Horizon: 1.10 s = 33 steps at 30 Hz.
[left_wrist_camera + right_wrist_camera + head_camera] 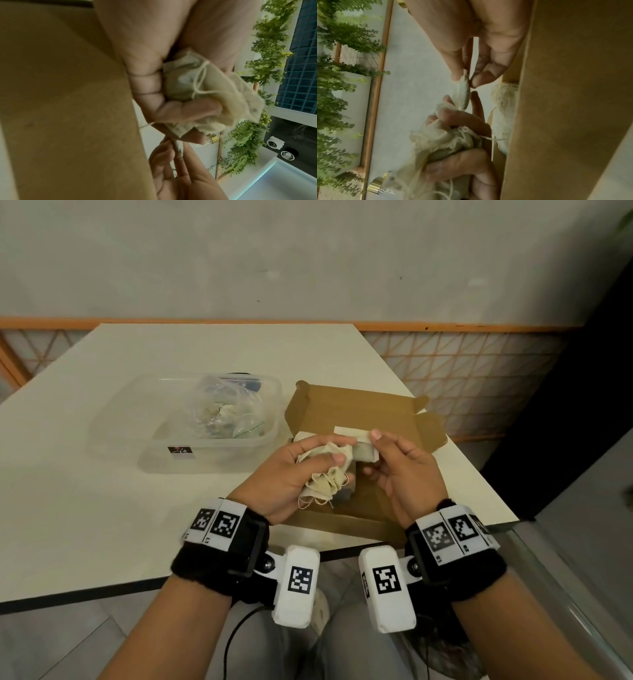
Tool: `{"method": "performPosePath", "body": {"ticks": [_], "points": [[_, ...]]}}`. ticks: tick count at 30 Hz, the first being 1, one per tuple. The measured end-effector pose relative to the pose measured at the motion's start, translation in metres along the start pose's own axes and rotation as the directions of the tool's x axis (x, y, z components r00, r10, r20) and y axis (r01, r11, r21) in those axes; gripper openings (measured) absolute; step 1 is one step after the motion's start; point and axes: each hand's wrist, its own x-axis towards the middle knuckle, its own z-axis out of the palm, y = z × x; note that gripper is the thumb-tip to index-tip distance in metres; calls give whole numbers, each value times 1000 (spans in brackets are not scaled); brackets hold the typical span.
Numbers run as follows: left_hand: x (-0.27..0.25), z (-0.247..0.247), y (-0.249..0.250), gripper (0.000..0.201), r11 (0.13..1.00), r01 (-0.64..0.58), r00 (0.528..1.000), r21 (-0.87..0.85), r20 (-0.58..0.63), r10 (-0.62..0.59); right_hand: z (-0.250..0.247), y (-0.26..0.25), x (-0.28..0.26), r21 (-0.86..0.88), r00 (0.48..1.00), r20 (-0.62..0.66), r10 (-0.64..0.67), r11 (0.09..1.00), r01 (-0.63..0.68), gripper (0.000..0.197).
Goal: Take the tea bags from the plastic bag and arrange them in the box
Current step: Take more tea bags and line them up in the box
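My left hand (301, 470) grips a bunch of cream cloth tea bags (327, 474) with loose strings, held over the open brown cardboard box (352, 409). In the left wrist view the bunch of tea bags (197, 83) is wrapped by curled fingers. My right hand (387, 453) pinches one flat tea bag (364, 448) between thumb and forefinger, right beside the bunch. The right wrist view shows that single tea bag (464, 92) edge-on between the fingertips. The clear plastic bag (227, 412) with more tea bags sits to the left.
The plastic bag lies inside a clear plastic tub (147, 433) left of the box on a white table (102, 508). The box's lid stands open at the back. The table's front and right edges are close to the box.
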Motion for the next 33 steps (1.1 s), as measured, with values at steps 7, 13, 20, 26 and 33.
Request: {"method": "performPosePath", "body": {"ticks": [7,13,20,26,33], "points": [[3,-1,-1,32,1000,-13,997,-9,-73,13,-2,2,2,-12,991,122,-55,998,57,34],[4,-1,-3,34,1000,11,998,-4,-56,-11,-2,7,0,-196,975,151,-163,962,191,23],[4,-3,-4,23,995,35,998,92,-54,-30,-4,-2,4,108,992,-127,-16,994,30,13],[0,-3,1,22,995,45,997,92,-65,-39,-3,-16,7,-240,981,129,145,964,-111,29],[-18,-32,7,17,875,32,999,-482,-21,-48,7,-53,22,-702,980,191,61,706,93,12]]}}
